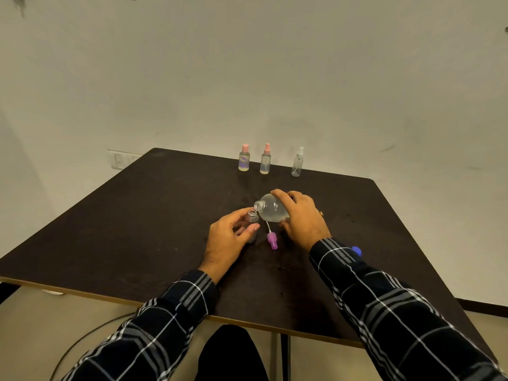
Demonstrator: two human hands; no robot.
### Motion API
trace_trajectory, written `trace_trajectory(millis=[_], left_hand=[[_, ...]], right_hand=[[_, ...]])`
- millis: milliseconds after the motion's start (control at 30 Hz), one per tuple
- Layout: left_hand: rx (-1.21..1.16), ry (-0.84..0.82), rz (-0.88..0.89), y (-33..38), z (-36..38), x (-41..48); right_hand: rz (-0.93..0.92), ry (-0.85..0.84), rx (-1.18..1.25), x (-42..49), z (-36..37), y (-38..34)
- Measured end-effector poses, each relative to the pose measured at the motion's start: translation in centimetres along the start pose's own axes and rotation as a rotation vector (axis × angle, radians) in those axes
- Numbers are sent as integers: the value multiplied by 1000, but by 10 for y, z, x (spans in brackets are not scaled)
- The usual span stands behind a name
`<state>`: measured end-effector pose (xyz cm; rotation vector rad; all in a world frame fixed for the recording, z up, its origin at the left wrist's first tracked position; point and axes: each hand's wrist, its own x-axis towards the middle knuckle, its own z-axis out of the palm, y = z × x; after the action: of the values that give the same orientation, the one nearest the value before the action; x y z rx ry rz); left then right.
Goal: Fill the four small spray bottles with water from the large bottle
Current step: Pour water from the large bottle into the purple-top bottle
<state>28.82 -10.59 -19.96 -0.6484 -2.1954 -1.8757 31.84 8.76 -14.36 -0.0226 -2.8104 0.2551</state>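
Note:
My right hand (303,218) grips the large clear bottle (270,209), tipped on its side with its open neck pointing left. The neck sits just above the open mouth of a small uncapped spray bottle (252,217), which my left hand (228,242) holds upright on the dark table (137,215). A purple spray cap with a white tube (272,239) lies on the table between my hands. Three small spray bottles stand capped at the far edge: one with a pink cap (244,158), one with a pink sprayer (265,159), one with a clear sprayer (298,162).
A blue cap (357,251) lies on the table behind my right sleeve. A wall socket (121,160) is past the table's far left corner. A cable (82,339) runs along the floor under the near edge.

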Motion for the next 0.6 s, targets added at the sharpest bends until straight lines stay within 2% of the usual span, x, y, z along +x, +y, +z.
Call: trace_trajectory(millis=[600], left_hand=[[26,-6,9,-2,-1,0]], right_hand=[[-76,39,-165,8,-8,1]])
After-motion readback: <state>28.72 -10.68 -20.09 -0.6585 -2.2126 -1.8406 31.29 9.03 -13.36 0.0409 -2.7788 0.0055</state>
